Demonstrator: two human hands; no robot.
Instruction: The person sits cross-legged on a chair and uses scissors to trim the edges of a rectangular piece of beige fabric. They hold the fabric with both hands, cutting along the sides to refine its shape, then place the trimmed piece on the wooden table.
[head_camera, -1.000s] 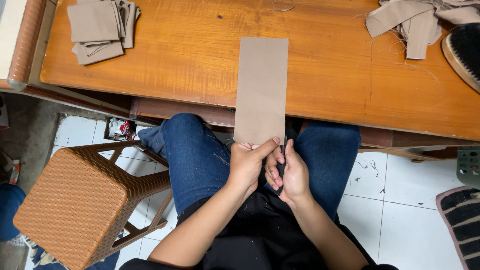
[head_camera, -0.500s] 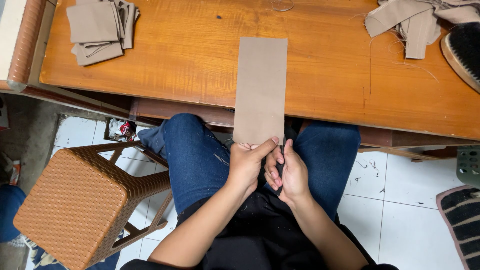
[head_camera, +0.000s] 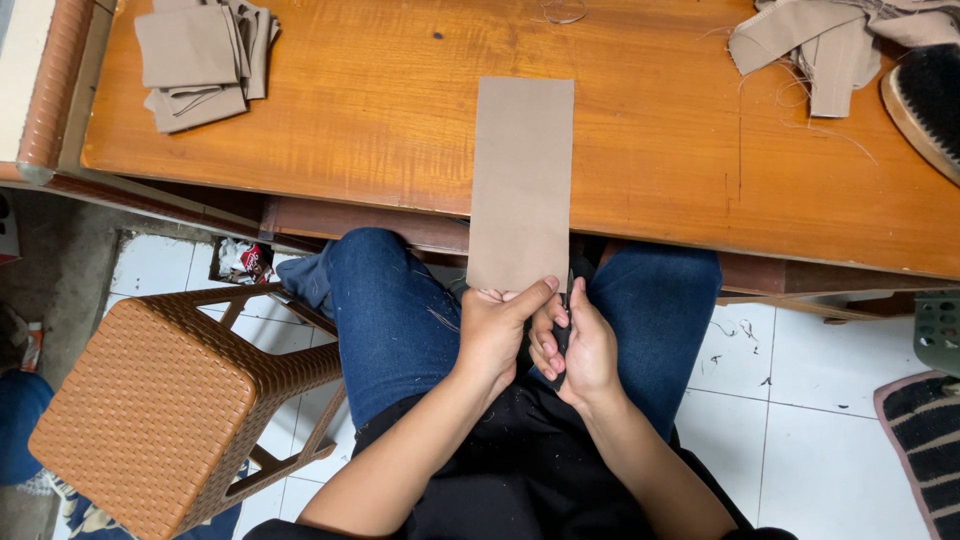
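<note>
Long tan rectangular fabric strip (head_camera: 521, 180) lies across the near edge of the orange wooden table (head_camera: 660, 150), its lower end overhanging. Left hand (head_camera: 495, 330) pinches that bottom edge; right hand (head_camera: 580, 345) is clenched on a slim dark tool (head_camera: 562, 335). Judged light, limp, best gripped at the corners.

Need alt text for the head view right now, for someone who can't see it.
A seated person's left hand pinches the near end of a long tan fabric strip lying over the edge of a wooden table, while the right hand grips a small dark tool beside it. Folded tan pieces sit at the table's far left; a brown woven stool stands nearby.
</note>
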